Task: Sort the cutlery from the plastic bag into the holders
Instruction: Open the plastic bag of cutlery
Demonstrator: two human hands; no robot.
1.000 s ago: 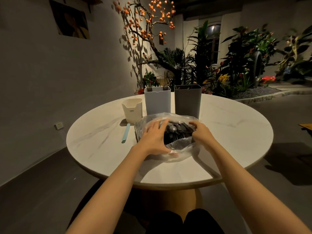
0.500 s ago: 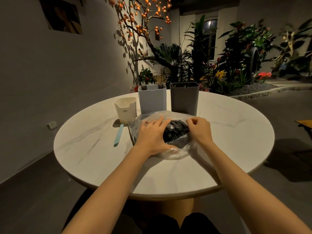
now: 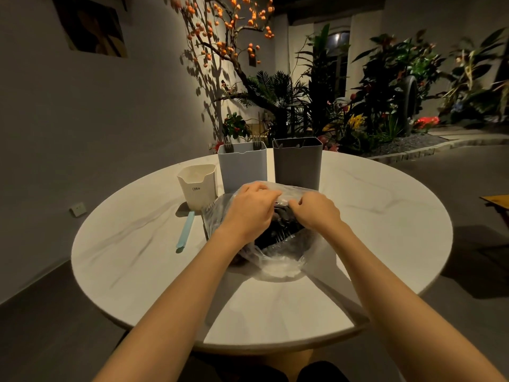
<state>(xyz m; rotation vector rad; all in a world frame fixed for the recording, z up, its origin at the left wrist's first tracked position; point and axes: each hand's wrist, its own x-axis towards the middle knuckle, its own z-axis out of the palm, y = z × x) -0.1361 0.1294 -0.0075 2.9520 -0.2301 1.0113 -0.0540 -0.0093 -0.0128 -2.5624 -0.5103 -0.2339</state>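
Head view: both hands have closed together, left hand (image 3: 249, 210) and right hand (image 3: 316, 213) now pinching the clear plastic bag (image 3: 275, 260) of dark cutlery (image 3: 278, 235).

Both hands now sit closer together at the far rim of the plastic bag (image 3: 275, 260). The left hand (image 3: 249, 209), earlier flat with fingers spread over the film, now curls its fingers into it. The right hand (image 3: 316, 212) moves inward from the bag's right edge, and the film bunches up between them.
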